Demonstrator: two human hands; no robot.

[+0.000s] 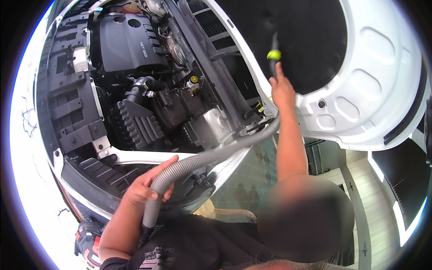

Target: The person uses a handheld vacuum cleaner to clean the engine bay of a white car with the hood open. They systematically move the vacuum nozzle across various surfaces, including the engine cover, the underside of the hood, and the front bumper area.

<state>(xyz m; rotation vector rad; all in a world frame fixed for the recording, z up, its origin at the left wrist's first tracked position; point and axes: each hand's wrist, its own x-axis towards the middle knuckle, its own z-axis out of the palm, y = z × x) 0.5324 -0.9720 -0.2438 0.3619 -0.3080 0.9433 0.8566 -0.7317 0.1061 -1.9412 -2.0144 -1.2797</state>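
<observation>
A grey corrugated hose (209, 157) curves across the front corner of a white car's open engine bay. My left hand (148, 187) is wrapped around its lower bend, with one finger lying along the top. Higher up at the right, my right hand (282, 89) grips a dark nozzle handle with a yellow-green collar (274, 55) and a slim, blurred tip. The hose runs up behind my right wrist; its join to the handle is hidden. The tip is in front of the black liner (310, 44) of the raised hood; whether they touch, I cannot tell.
Left of my right hand are the engine cover (125, 44), air filter box (138, 125) and battery (179, 106). The white hood (364, 81) fills the upper right. A black machine with orange-red parts (89, 241) stands at lower left. A blurred round patch covers part of the lower right.
</observation>
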